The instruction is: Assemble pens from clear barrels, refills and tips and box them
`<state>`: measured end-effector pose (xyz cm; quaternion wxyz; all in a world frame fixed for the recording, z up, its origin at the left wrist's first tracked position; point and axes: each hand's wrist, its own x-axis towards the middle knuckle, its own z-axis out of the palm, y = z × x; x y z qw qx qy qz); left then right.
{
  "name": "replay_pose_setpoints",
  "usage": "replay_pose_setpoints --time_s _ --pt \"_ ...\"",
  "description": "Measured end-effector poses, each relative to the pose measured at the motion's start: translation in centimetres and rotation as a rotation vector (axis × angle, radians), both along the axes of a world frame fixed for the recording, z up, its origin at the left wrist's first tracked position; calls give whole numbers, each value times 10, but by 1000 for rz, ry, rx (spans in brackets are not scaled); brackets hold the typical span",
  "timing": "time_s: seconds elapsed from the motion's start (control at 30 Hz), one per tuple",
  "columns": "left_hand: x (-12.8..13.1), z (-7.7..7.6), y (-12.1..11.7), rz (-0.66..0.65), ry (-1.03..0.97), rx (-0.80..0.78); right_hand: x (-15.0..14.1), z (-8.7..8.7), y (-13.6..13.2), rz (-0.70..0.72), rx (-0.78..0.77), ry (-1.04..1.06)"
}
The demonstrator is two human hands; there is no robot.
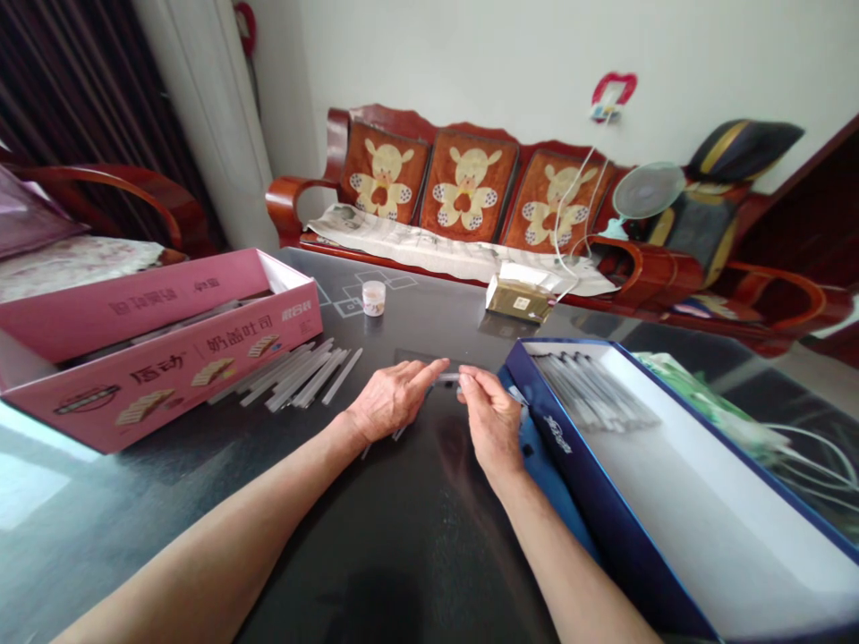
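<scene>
My right hand (493, 416) pinches a short, clear, thin tube-like piece (448, 377) between thumb and fingertips. Close beside it, my left hand (395, 398) has its index finger reaching along the far end of that piece. The other left fingers are curled, and what they hold is hidden. Thin sticks (401, 435) show just below the left palm; whether they are held or lie on the table I cannot tell. A loose pile of translucent flat-looking tubes (312, 374) lies left of my hands. Grey, dark-tipped sticks (594, 389) rest inside the blue box (604, 501) at right.
On the dark glossy table (416, 537) stand a pink carton (167, 367), a small white cup (374, 299) and a tissue box (518, 300). Blue cloth (547, 474) lies against the blue box. Green-white packaging (711, 394) and white cable sit beyond it. A cushioned wooden sofa (463, 192) stands behind.
</scene>
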<state>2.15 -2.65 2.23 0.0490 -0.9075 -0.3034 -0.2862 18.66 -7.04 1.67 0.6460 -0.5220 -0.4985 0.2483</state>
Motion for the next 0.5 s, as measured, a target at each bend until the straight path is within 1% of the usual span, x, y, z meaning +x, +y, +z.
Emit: replay_pose_setpoints --time_s 0.07,0.13,0.2,0.23,0.3,0.37,0.43,0.5 --pt "3 0 -4 -15 25 26 -4 -4 -1 37 -14 -61" --pt "4 -1 -5 -5 49 34 -6 -4 -2 102 -10 -176" --pt "3 -3 -4 33 51 27 -7 -2 -3 167 22 -332" --pt "1 -3 -3 60 44 19 -5 -2 -2 177 45 -403" --pt "-1 -4 0 121 23 -5 3 -1 0 123 88 -512" --pt "-3 -3 3 180 5 -31 16 -2 2 17 114 -608" --pt "-4 -2 5 219 -2 -54 29 -2 5 -70 117 -724" --pt "-5 -2 5 235 -3 -77 37 -1 8 -112 94 -839"
